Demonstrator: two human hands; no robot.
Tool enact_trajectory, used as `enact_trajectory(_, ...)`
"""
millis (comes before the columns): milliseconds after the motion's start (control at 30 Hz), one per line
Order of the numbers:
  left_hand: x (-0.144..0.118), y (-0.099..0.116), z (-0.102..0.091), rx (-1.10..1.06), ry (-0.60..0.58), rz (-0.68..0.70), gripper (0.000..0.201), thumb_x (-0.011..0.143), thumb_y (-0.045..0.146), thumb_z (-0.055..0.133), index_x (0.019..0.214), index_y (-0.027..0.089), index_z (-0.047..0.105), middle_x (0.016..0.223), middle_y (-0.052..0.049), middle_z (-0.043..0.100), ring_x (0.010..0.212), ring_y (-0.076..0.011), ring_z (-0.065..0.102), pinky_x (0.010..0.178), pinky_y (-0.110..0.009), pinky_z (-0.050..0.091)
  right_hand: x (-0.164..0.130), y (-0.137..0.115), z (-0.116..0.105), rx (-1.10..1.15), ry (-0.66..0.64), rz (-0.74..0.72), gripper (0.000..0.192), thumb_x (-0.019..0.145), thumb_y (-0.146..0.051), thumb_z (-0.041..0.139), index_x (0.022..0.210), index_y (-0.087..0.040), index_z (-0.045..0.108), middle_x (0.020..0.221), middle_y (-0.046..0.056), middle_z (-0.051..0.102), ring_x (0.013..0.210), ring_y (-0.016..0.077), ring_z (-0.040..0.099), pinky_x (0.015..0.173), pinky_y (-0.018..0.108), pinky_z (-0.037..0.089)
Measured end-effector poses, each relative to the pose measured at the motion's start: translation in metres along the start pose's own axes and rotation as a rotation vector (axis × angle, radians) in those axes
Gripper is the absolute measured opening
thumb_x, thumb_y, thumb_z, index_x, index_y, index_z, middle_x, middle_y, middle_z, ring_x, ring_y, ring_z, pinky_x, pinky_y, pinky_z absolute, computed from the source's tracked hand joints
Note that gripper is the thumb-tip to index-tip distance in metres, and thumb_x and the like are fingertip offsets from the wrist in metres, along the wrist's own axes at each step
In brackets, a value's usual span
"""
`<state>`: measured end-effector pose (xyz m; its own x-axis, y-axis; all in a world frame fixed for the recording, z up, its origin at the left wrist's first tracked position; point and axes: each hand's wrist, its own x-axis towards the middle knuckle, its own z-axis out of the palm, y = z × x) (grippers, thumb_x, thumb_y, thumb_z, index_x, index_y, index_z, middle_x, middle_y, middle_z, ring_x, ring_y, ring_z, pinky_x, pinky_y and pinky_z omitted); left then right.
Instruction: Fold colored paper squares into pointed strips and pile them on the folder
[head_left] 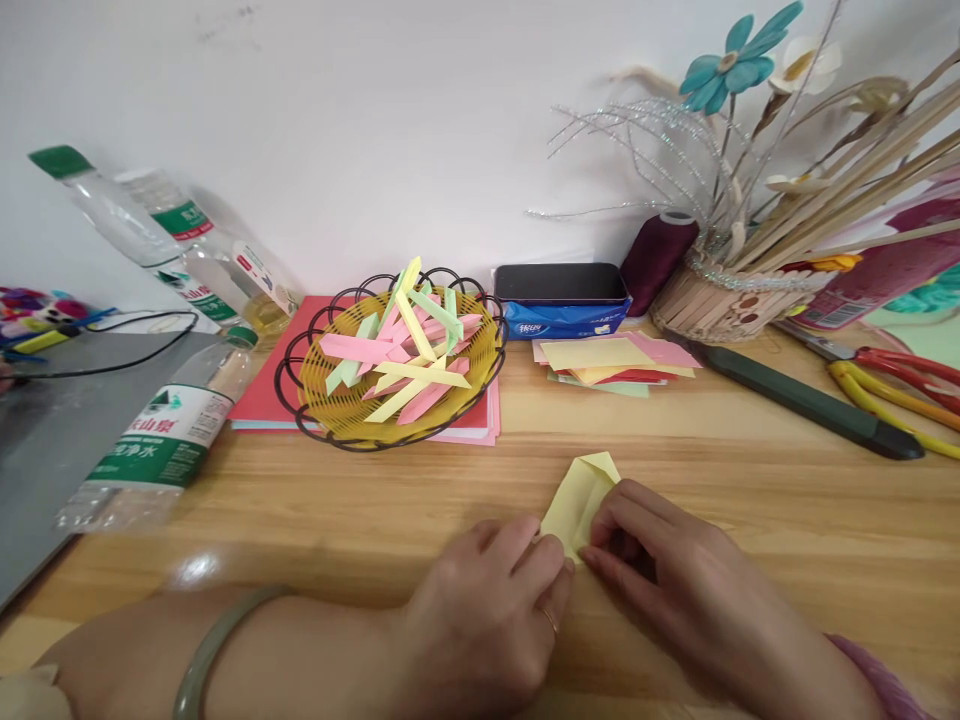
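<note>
Yellow paper (574, 505) at four o'clock from the basket (486, 350). Left hand (499, 600) pinches its seven-o'clock end; right hand (679, 550), its four-o'clock edge. Best line edges up before creasing.

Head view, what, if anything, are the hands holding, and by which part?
A folded yellow paper: the left hand holds its lower end, the right hand its right edge.

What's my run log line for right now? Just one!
left hand: at lower end of yellow paper | right hand: on its right edge | yellow basket: holds folded strips | paper stack: right of basket
</note>
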<state>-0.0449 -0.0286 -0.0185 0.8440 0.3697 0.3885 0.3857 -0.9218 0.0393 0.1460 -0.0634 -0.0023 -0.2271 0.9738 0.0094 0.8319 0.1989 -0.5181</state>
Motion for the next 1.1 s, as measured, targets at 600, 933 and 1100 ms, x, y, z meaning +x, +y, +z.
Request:
enact_trajectory(600, 0.014, -0.026, -0.006, 0.15, 0.074, 0.099, 0.007, 0.083, 0.015, 0.053, 0.085, 0.012, 0.059, 0.076, -0.004, 0.054, 0.079, -0.0187, 0.049, 0.075, -0.034, 0.04, -0.028, -0.014, 0.01, -0.279, 0.207, -0.449, 0.038, 0.088, -0.013, 0.027, 0.115, -0.015, 0.054, 0.096, 0.009, 0.065, 0.086, 0.0196, 0.059, 0.071, 0.033, 0.051)
enact_trajectory(933, 0.023, -0.029, -0.002, 0.077, 0.134, 0.054, 0.016, 0.084, 0.015, 0.051, 0.07, 0.014, 0.058, 0.068, -0.002, 0.054, 0.073, -0.0165, 0.049, 0.062, -0.029, 0.037, -0.005, -0.015, -0.014, -0.284, 0.243, -0.11, 0.022, 0.089, -0.024, 0.038, 0.074, -0.02, 0.054, 0.07, 0.003, 0.057, 0.061, 0.0154, 0.055, 0.052, 0.028, 0.04)
enact_trajectory(1100, 0.023, -0.028, 0.002, 0.062, 0.195, 0.088, 0.019, 0.083, 0.008, 0.051, 0.066, 0.014, 0.057, 0.064, 0.0, 0.054, 0.068, -0.0132, 0.046, 0.061, -0.028, 0.033, 0.001, -0.006, -0.002, -0.342, 0.273, -0.058, 0.016, 0.086, -0.028, 0.044, 0.075, -0.021, 0.053, 0.07, 0.001, 0.055, 0.059, 0.0155, 0.055, 0.047, 0.027, 0.036)
